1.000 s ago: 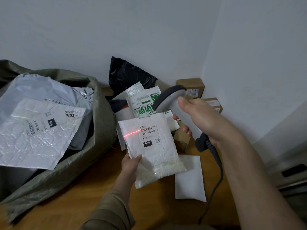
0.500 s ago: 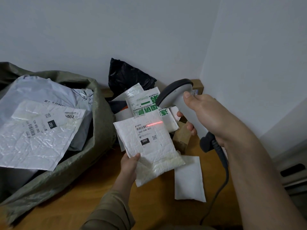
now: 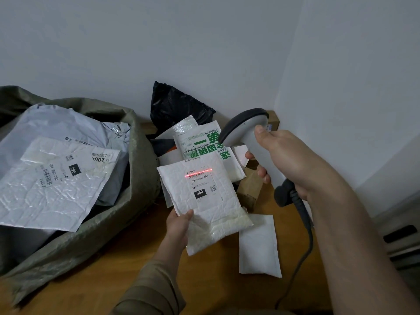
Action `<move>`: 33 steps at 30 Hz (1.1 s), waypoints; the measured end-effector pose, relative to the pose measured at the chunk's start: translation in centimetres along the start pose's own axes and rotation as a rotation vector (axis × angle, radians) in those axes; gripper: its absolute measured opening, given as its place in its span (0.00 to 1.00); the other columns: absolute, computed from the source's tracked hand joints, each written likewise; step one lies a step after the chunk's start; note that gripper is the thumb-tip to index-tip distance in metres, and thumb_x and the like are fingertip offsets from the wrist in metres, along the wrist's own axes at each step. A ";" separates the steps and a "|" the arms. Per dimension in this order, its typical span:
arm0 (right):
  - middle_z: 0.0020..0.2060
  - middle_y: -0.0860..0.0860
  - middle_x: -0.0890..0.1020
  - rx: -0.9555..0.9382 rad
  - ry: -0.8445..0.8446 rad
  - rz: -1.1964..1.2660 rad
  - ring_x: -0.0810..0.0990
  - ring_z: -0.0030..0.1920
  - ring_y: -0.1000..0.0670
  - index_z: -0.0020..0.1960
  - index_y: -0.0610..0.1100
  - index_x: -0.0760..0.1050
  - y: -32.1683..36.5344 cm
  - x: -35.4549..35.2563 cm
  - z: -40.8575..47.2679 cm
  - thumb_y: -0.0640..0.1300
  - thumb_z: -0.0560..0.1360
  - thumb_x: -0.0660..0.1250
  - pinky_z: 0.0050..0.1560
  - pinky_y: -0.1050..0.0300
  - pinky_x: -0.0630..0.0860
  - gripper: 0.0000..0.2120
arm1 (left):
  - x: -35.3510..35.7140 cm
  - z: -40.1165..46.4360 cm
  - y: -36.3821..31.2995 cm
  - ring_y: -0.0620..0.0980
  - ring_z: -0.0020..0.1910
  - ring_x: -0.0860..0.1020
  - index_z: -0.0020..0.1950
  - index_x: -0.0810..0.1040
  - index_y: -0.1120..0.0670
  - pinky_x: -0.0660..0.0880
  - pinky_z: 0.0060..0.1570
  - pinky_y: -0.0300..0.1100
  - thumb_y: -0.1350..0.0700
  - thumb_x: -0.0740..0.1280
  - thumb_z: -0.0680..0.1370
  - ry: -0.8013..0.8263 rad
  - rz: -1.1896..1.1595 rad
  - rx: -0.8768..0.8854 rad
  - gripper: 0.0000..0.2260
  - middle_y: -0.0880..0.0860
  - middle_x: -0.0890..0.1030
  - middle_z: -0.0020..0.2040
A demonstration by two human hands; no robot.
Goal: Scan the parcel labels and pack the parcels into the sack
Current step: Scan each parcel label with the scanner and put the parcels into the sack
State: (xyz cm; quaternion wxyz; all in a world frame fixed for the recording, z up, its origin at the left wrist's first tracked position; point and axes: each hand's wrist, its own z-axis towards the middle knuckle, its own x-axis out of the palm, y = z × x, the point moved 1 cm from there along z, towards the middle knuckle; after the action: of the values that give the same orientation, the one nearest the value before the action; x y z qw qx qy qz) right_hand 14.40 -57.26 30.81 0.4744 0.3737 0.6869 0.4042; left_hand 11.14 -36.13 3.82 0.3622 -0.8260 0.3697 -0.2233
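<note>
Parcel label (image 3: 200, 183) first: we see it on a white bubble mailer (image 3: 204, 201), printed 060-06B-A05 with a black 060 box below, and a red scan line lies across its barcode; our left hand (image 3: 179, 226) pinches the mailer's lower left corner, thumb on the face, holding it up above the wooden worktop (image 3: 127, 253); our right hand (image 3: 284, 160) is wrapped round the grip of a grey barcode scanner (image 3: 245, 128), its head aimed down at the label and its dark cable (image 3: 302, 242) trailing off below; just beside the held mailer a plain white mailer (image 3: 259, 244) lies flat on the worktop; behind it a mailer with green print (image 3: 202, 142), a black plastic bag (image 3: 177, 105) and brown cartons (image 3: 248, 189) are piled against the wall; to the left the green woven sack (image 3: 127, 201) gapes open, with a large white labelled mailer (image 3: 52, 187) and a grey poly bag (image 3: 59, 123) lying inside.
</note>
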 end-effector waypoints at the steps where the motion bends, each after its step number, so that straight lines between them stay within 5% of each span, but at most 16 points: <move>1: 0.47 0.40 0.83 0.002 -0.006 0.020 0.77 0.32 0.48 0.56 0.41 0.76 -0.1 0.0 0.1 0.58 0.83 0.54 0.40 0.50 0.75 0.23 | 0.0 -0.1 -0.1 0.62 0.54 0.80 0.60 0.76 0.56 0.75 0.58 0.63 0.64 0.68 0.77 0.005 0.000 0.012 0.12 0.58 0.81 0.56; 7: 0.45 0.37 0.83 -0.012 -0.031 0.208 0.77 0.30 0.49 0.57 0.41 0.76 -0.5 0.7 0.7 0.59 0.82 0.57 0.35 0.52 0.74 0.22 | 0.5 -2.4 -3.6 0.59 0.55 0.80 0.61 0.76 0.53 0.76 0.58 0.62 0.62 0.68 0.78 0.067 0.024 0.159 0.13 0.56 0.81 0.58; 12: 0.46 0.40 0.83 -0.011 -0.041 0.383 0.75 0.27 0.52 0.57 0.39 0.77 0.0 2.5 1.3 0.56 0.83 0.57 0.28 0.57 0.73 0.21 | -1.1 -4.5 -10.5 0.56 0.57 0.80 0.66 0.75 0.55 0.77 0.57 0.57 0.63 0.66 0.79 0.066 -0.217 0.341 0.16 0.54 0.81 0.59; 15: 0.38 0.43 0.80 -0.018 0.024 0.407 0.75 0.26 0.52 0.51 0.39 0.79 0.0 3.8 1.6 0.55 0.83 0.57 0.26 0.58 0.71 0.20 | -3.5 -5.0 -14.6 0.56 0.56 0.81 0.60 0.76 0.56 0.78 0.56 0.54 0.65 0.66 0.79 -0.090 -0.399 0.424 0.11 0.55 0.82 0.56; 17: 0.41 0.41 0.80 -0.019 0.072 0.410 0.74 0.27 0.51 0.50 0.40 0.78 -0.1 4.8 1.7 0.54 0.83 0.57 0.28 0.57 0.70 0.19 | -5.6 -4.6 -16.6 0.55 0.57 0.80 0.59 0.74 0.55 0.78 0.56 0.51 0.65 0.66 0.79 -0.264 -0.490 0.453 0.11 0.54 0.80 0.57; 23: 0.36 0.41 0.77 0.034 0.092 0.327 0.74 0.29 0.50 0.52 0.39 0.78 -0.4 6.9 2.0 0.56 0.83 0.56 0.29 0.56 0.71 0.22 | -8.8 -2.8 -17.0 0.62 0.68 0.68 0.75 0.54 0.53 0.72 0.64 0.56 0.52 0.75 0.72 -0.557 -0.362 0.118 0.39 0.60 0.63 0.73; 26: 0.35 0.41 0.77 0.048 0.090 0.314 0.74 0.29 0.50 0.52 0.38 0.78 -0.4 7.3 2.3 0.56 0.83 0.56 0.30 0.56 0.71 0.22 | -7.8 -3.6 -16.1 0.58 0.67 0.65 0.72 0.57 0.53 0.68 0.63 0.46 0.56 0.71 0.75 -0.663 -0.348 0.085 0.30 0.57 0.57 0.74; 30: 0.40 0.40 0.79 0.059 0.068 0.312 0.75 0.30 0.49 0.53 0.39 0.78 -0.6 7.1 2.9 0.56 0.83 0.56 0.31 0.55 0.72 0.21 | -7.9 -3.2 -15.3 0.54 0.51 0.73 0.58 0.67 0.51 0.77 0.50 0.44 0.63 0.74 0.72 -0.586 -0.252 0.148 0.22 0.58 0.62 0.71; 33: 0.45 0.40 0.81 0.077 0.031 0.319 0.75 0.31 0.49 0.53 0.40 0.77 -1.3 6.7 3.1 0.55 0.83 0.56 0.31 0.55 0.73 0.19 | -8.8 -3.0 -16.5 0.53 0.51 0.73 0.54 0.67 0.52 0.73 0.45 0.38 0.61 0.72 0.74 -0.783 -0.190 0.275 0.16 0.57 0.60 0.70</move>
State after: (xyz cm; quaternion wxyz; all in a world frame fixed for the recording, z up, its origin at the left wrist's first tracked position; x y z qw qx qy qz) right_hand 15.39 -51.11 26.63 0.3790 0.4897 0.6410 0.4535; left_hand 11.07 -22.96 17.43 0.5600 -0.8228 0.0932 0.0274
